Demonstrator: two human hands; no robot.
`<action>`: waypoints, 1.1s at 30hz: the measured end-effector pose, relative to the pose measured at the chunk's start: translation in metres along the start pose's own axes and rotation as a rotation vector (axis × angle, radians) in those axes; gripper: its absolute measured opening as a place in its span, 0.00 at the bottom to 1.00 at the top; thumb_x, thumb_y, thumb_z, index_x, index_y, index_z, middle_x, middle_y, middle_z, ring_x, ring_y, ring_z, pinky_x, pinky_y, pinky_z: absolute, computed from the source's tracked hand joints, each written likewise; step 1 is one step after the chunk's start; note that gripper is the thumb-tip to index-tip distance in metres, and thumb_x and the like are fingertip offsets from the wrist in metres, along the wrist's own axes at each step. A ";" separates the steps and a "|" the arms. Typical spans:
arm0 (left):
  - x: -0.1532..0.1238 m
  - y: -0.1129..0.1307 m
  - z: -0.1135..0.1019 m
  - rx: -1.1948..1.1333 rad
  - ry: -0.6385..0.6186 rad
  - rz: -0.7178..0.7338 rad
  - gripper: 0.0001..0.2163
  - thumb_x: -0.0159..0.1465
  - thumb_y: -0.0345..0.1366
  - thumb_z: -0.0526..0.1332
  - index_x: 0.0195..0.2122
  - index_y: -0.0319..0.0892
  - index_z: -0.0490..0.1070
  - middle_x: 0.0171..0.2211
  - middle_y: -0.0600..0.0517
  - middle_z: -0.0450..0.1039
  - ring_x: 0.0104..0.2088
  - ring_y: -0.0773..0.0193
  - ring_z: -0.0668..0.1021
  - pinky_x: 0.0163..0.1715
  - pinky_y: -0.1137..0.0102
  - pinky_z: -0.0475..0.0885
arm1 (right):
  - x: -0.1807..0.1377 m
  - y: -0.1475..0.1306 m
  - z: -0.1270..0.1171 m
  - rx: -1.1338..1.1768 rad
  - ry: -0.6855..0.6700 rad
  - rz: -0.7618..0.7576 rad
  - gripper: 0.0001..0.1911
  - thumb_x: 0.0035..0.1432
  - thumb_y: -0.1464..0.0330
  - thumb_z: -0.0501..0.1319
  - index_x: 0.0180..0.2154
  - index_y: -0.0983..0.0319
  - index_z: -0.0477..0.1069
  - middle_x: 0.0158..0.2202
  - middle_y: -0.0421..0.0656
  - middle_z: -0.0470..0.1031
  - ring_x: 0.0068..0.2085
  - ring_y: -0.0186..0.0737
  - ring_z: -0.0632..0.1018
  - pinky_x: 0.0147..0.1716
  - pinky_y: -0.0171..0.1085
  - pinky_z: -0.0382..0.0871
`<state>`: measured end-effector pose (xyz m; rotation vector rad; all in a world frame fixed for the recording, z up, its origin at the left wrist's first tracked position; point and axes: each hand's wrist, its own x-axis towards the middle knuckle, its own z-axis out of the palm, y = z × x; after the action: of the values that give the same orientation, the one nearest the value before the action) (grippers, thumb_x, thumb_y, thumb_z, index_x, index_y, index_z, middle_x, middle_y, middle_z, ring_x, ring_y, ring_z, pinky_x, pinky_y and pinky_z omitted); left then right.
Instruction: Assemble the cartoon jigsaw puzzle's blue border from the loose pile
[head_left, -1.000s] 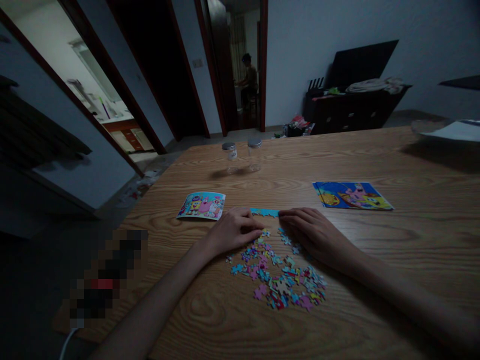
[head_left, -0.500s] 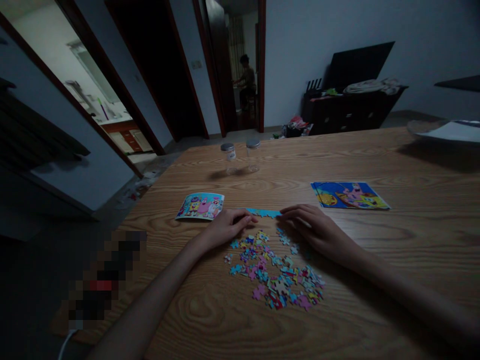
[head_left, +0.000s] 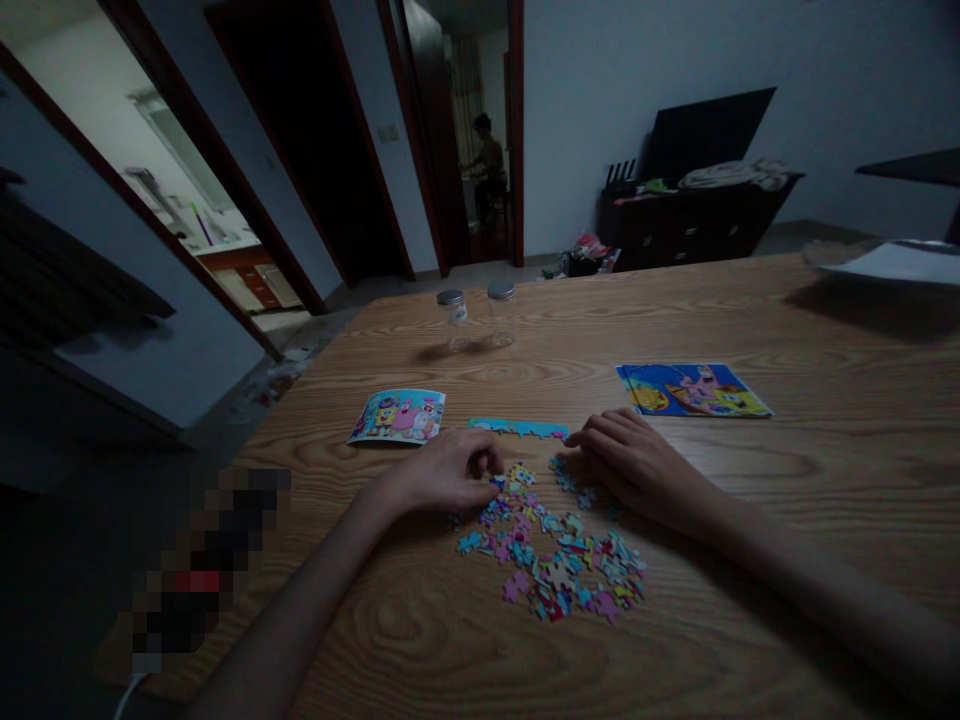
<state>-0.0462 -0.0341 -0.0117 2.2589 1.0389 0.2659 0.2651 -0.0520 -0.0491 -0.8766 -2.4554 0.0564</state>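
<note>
A narrow strip of joined light-blue puzzle pieces (head_left: 517, 428) lies across the table in front of my hands. My left hand (head_left: 446, 472) is at the upper left edge of a loose heap of jigsaw pieces (head_left: 559, 570), its thumb and forefinger curled together around a small blue piece (head_left: 497, 481). The fingers partly hide that piece. Resting on the table, my right hand (head_left: 626, 455) has its fingers stretched out, the fingertips at the strip's right end. Several blue pieces (head_left: 570, 480) lie just left of its palm.
A curled cartoon picture card (head_left: 397, 418) lies left of the strip, and a flat cartoon picture (head_left: 694, 390) lies to the right. Two clear jars with metal lids (head_left: 501, 315) stand farther back. A blurred-out object (head_left: 217, 550) is at the left table edge. Through a doorway, a person (head_left: 487, 165) sits.
My left hand has left the strip's left end and come down toward me to the loose pieces, its fingers now curled. My right hand stays by the strip's right end.
</note>
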 end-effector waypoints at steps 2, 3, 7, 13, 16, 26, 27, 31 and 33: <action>0.000 0.000 0.000 -0.003 0.000 -0.005 0.10 0.56 0.32 0.65 0.40 0.42 0.75 0.35 0.51 0.74 0.33 0.64 0.74 0.33 0.69 0.67 | 0.001 -0.002 0.001 0.019 0.000 0.001 0.11 0.75 0.70 0.52 0.50 0.61 0.71 0.42 0.48 0.77 0.43 0.47 0.75 0.45 0.46 0.65; 0.000 0.000 0.000 -0.004 0.004 -0.005 0.09 0.56 0.32 0.66 0.39 0.42 0.75 0.35 0.51 0.74 0.33 0.64 0.74 0.33 0.69 0.67 | 0.001 -0.003 0.002 0.024 -0.001 0.005 0.11 0.75 0.70 0.52 0.50 0.61 0.72 0.42 0.48 0.77 0.43 0.47 0.75 0.44 0.46 0.65; 0.000 0.002 -0.001 -0.038 0.003 0.037 0.05 0.56 0.31 0.65 0.35 0.43 0.74 0.36 0.51 0.74 0.33 0.64 0.74 0.32 0.69 0.67 | 0.003 -0.005 0.002 0.042 -0.011 0.029 0.11 0.75 0.69 0.52 0.48 0.59 0.72 0.44 0.49 0.78 0.43 0.48 0.76 0.44 0.47 0.68; 0.005 -0.011 0.000 -0.243 0.002 -0.047 0.07 0.62 0.39 0.67 0.36 0.41 0.73 0.28 0.54 0.72 0.28 0.66 0.72 0.28 0.72 0.65 | 0.005 -0.004 0.001 0.101 -0.003 0.039 0.12 0.73 0.70 0.54 0.51 0.57 0.74 0.51 0.48 0.80 0.51 0.49 0.78 0.51 0.50 0.72; 0.009 -0.019 0.001 -0.339 0.085 -0.060 0.10 0.63 0.41 0.66 0.40 0.40 0.73 0.29 0.54 0.71 0.28 0.67 0.71 0.29 0.72 0.65 | 0.004 -0.003 0.004 0.088 -0.009 0.051 0.12 0.73 0.70 0.54 0.53 0.58 0.73 0.52 0.49 0.80 0.52 0.48 0.79 0.53 0.50 0.72; 0.015 -0.013 0.020 -0.339 0.328 -0.025 0.14 0.66 0.44 0.68 0.47 0.42 0.78 0.34 0.53 0.76 0.30 0.67 0.73 0.30 0.72 0.67 | -0.001 0.004 0.012 -0.022 0.019 0.084 0.16 0.74 0.70 0.54 0.58 0.60 0.71 0.55 0.52 0.78 0.56 0.53 0.77 0.55 0.55 0.72; 0.016 -0.012 0.023 -0.323 0.345 -0.033 0.15 0.65 0.46 0.69 0.47 0.42 0.78 0.33 0.53 0.76 0.30 0.66 0.74 0.30 0.72 0.67 | 0.000 0.004 0.012 -0.023 0.021 0.095 0.16 0.74 0.69 0.54 0.59 0.60 0.71 0.55 0.53 0.77 0.55 0.53 0.77 0.54 0.55 0.73; 0.016 -0.010 0.028 -0.193 0.392 -0.036 0.18 0.62 0.50 0.73 0.41 0.42 0.76 0.30 0.54 0.76 0.29 0.65 0.76 0.33 0.70 0.69 | -0.001 0.005 0.012 -0.010 0.013 0.112 0.17 0.74 0.67 0.55 0.60 0.58 0.70 0.56 0.52 0.77 0.56 0.53 0.77 0.55 0.56 0.73; 0.015 -0.010 0.027 -0.064 0.429 -0.048 0.18 0.60 0.52 0.74 0.38 0.43 0.74 0.29 0.55 0.76 0.30 0.63 0.76 0.38 0.66 0.70 | -0.001 0.005 0.012 -0.007 0.021 0.116 0.17 0.74 0.67 0.54 0.60 0.58 0.71 0.56 0.51 0.77 0.56 0.52 0.77 0.55 0.56 0.73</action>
<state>-0.0305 -0.0305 -0.0397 2.1642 1.2750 0.7776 0.2625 -0.0467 -0.0610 -1.0176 -2.3850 0.0796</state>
